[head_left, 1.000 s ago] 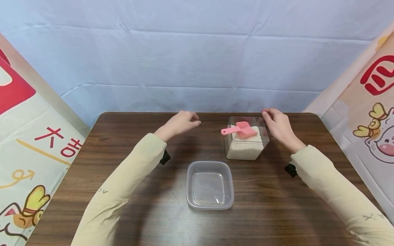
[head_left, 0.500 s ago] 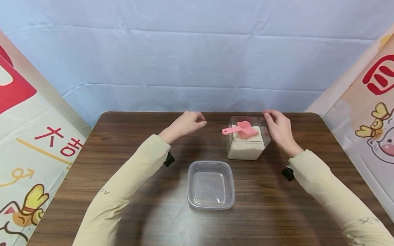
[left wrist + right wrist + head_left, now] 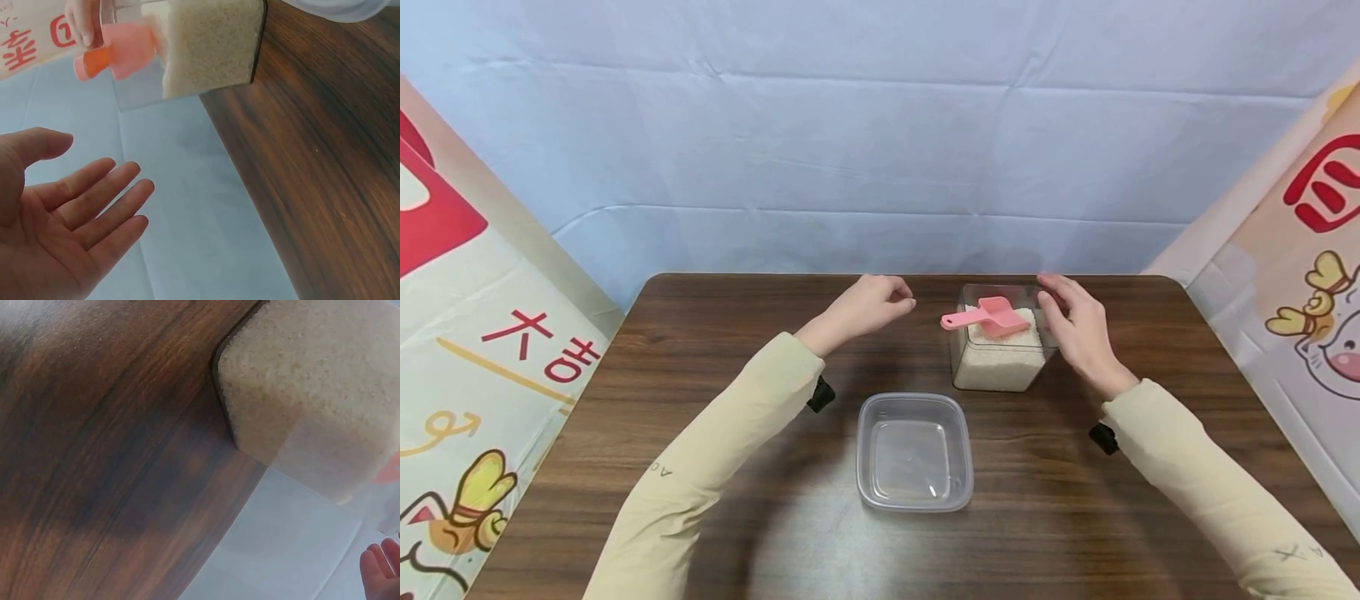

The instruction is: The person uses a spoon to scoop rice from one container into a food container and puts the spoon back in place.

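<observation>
In the head view, a clear box point(image 3: 1028, 296) of rice point(image 3: 998, 368) is set on the table point(image 3: 1037, 517), one o'clock from a lidless tub point(image 3: 912, 458). A pink scoop point(image 3: 994, 317) is laid on the rice, its handle propped over the rim towards nine o'clock, presumably so it is kept clean of grains. The right hand point(image 3: 1081, 327) is held at the box's three o'clock, fingers loosely extended, as if for steadying; contact cannot be confirmed. The left hand point(image 3: 863, 308) is held apart, towards ten o'clock. "大吉" is printed in red on the left banner point(image 3: 475, 367).

In the left wrist view, the left fingers are spread wide, nothing gripped; red characters are partly cropped at ten o'clock.

In the right wrist view, fingertips are seen at four o'clock; no label is visible on the box.
</observation>
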`<state>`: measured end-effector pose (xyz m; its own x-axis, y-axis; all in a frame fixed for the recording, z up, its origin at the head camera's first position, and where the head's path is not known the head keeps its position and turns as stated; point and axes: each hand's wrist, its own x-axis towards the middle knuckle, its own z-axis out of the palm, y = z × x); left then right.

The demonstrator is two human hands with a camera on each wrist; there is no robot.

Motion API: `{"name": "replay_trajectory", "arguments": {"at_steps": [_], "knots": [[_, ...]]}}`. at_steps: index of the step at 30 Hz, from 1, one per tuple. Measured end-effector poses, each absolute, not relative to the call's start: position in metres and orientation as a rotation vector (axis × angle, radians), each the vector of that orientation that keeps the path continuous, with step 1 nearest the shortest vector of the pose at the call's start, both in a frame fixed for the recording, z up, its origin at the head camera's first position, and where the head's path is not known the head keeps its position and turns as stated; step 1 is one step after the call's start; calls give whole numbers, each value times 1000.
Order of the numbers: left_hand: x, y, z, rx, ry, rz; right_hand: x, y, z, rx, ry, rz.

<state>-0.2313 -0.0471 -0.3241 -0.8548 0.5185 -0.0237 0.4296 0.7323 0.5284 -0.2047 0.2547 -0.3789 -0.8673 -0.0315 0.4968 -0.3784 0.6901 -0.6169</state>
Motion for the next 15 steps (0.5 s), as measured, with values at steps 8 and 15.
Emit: {"name": "replay_trajectory", "arguments": {"at_steps": [8, 15], "knots": [[-230, -42, -323, 775, 2776, 781, -202, 255, -383, 432, -2427, 996], [-229, -38, -322, 775, 2758, 805, -200, 255, -384, 481, -2470, 982]]}}
